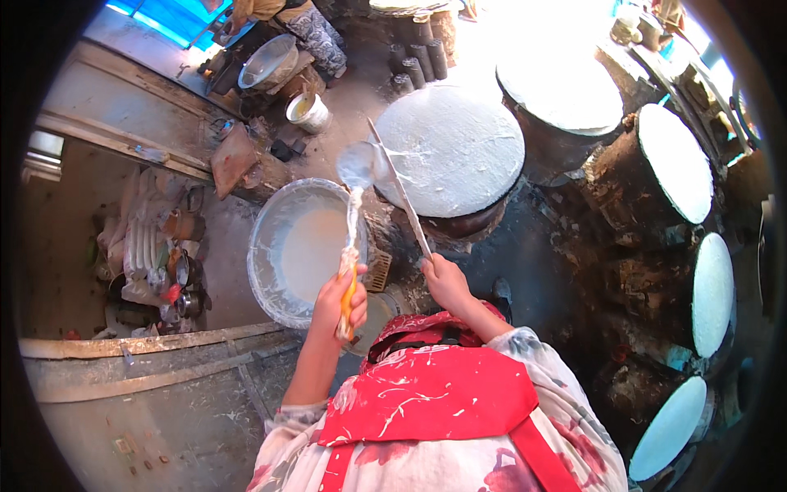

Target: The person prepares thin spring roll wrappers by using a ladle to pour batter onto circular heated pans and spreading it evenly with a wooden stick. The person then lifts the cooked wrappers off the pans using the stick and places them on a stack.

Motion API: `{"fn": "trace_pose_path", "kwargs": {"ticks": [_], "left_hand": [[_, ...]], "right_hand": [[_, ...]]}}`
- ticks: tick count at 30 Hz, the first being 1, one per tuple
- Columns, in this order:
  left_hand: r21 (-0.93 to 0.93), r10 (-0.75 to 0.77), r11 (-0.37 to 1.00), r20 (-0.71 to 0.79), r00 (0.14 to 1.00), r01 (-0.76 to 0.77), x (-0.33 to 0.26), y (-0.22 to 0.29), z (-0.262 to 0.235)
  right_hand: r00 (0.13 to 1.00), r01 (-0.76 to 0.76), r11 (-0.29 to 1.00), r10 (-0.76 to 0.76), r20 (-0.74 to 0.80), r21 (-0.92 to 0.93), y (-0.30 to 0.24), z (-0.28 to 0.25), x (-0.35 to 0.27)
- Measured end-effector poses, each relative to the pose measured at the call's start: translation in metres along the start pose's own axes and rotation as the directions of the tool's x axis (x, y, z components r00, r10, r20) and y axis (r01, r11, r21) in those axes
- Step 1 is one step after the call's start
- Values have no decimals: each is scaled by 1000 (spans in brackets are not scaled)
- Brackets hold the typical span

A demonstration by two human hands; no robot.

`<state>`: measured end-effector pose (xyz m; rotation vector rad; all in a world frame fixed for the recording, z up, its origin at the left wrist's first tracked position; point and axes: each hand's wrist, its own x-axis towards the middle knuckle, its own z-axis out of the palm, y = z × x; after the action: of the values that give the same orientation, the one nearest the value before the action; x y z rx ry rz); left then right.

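Observation:
My left hand (329,305) is closed round the yellow handle of a batter-coated ladle (357,166). The ladle's bowl is raised beside the near-left rim of a round griddle (447,152), whose top is covered with white batter. In my right hand (448,285) is a long, thin, flat wooden stick (402,193), slanting up and left. Its upper part crosses close to the ladle's bowl; I cannot tell whether they touch. White strands lie on the griddle by the stick. Below and left of the ladle stands a large basin (257,256) of milky white batter.
More round white-topped griddles curve along the right, including one drum-like griddle (672,164). A white bucket (309,115) and a metal bowl (269,62) stand at the far left. Dark cylinders (420,61) are grouped behind the griddle. A yellow crate (378,271) sits beside the basin.

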<state>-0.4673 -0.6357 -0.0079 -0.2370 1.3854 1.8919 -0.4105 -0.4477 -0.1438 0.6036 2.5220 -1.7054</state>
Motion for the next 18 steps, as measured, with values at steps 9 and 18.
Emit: {"fn": "trace_pose_path", "kwargs": {"ticks": [9, 18], "left_hand": [[-403, -12, 913, 138, 990, 67, 12, 28, -29], [-686, 143, 722, 279, 950, 93, -28, 45, -62]], "right_hand": [[973, 135, 976, -164, -162, -173, -27, -45, 11], [985, 143, 686, -31, 168, -713, 12, -65, -8]]}}
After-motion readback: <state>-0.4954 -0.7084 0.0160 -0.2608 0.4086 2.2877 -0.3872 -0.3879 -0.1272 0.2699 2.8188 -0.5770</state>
